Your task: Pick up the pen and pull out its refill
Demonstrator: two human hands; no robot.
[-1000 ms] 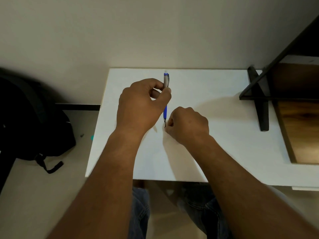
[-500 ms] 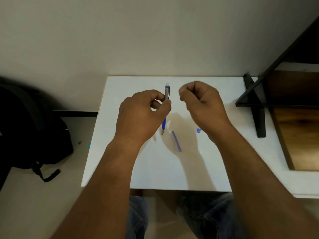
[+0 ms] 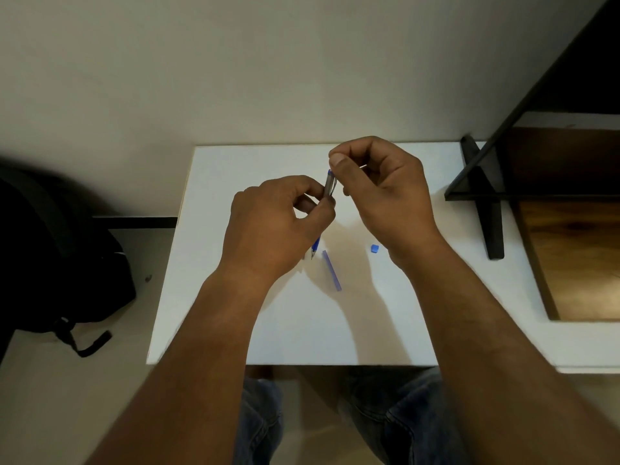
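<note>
- The left hand (image 3: 275, 226) curls its fingers and thumb round the middle of a slim pen (image 3: 328, 184), holding it nearly upright above the worktop (image 3: 214, 263).
- The pen has a smooth grey metallic upper barrel, a blue band at the top and a blue lower section that narrows to a pointed tip just over the white surface.
- The right hand (image 3: 385, 193) has its fingers bent inward, thumb and forefinger pinched together at the pen's top end; whether they grip the pen or some small part there, I cannot tell.
- A thin, straight blue tube (image 3: 331, 270), like a refill, lies flat on the worktop just beside the pen's tip, slanted.
- A tiny blue cap-like piece (image 3: 374, 248), roughly square, rests on the worktop near the right wrist.
- The worktop is a flat, matte white rectangle with sharp edges, set against a plain pale wall.
- A black fabric backpack (image 3: 57, 256) with a loose strap sits on the floor at the left.
- A dark, angular shelf frame (image 3: 486, 196) with a glossy wood-grain panel stands at the right.
</note>
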